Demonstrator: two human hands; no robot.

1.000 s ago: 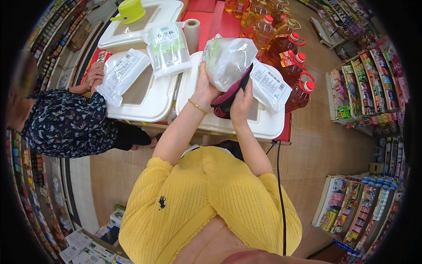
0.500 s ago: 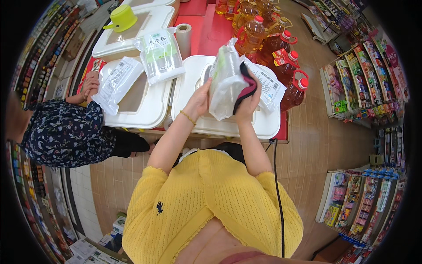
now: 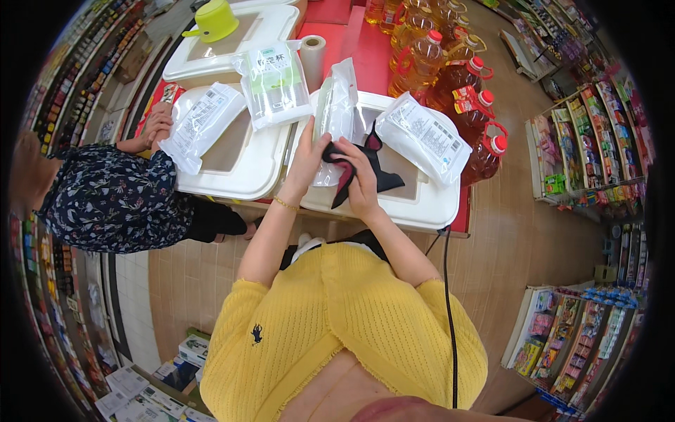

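Above the white lid in front of me, my left hand (image 3: 307, 163) grips the left side of a clear-wrapped pack of plastic cups (image 3: 338, 102), which is stood up on edge. My right hand (image 3: 361, 181) is closed on a black-and-maroon cloth (image 3: 383, 176), pressing it against the lower part of the pack. The cloth hides some of that pack and my left fingertips. To the right, another white pack (image 3: 427, 141) lies on the lid (image 3: 415, 214). A green-and-white pack (image 3: 276, 81) and a further white pack (image 3: 202, 125) rest on the left.
Large bottles of oil (image 3: 422, 62) with red caps line the table's right side. A roll of clear film (image 3: 313, 60) and a lime-green scoop (image 3: 216, 21) stand farther back. At left is another person (image 3: 112, 193), hands together. A black cable (image 3: 450, 316) hangs near my right arm.
The pack has turned to a narrower, edge-on position and shifted slightly left. My right hand has brought the cloth from the pack's right side across its lower front. The view has shifted slightly.
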